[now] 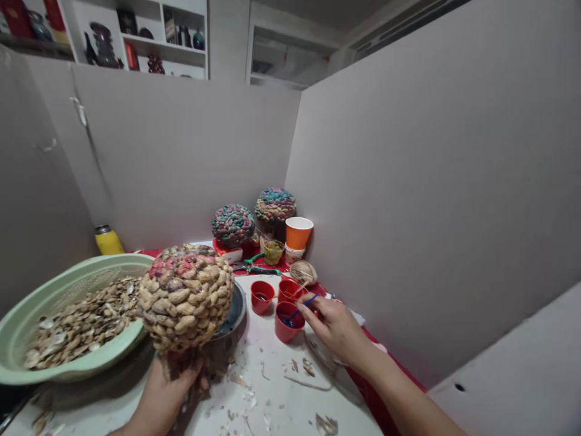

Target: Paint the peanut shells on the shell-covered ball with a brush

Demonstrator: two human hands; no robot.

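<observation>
My left hand (175,378) is wrapped round the narrow base of a ball of peanuts (188,303), holding it upright; pink and purple colour marks its top. Between the fingertips of my right hand (333,324) is a thin blue stick (308,303), its lower end in the dark blue liquid of the nearest red cup (289,332). Two more red cups stand close by, one at the left (262,301) with dark liquid and one behind (287,289) with a light stick in it.
A green basin (68,275) of shells sits at the left, with a grey bowl (238,315) behind the ball. Farther back are two coloured balls (233,225), green-handled pliers (263,270), twine (303,274) and orange paper cups (298,234). Grey panels (408,181) enclose the table.
</observation>
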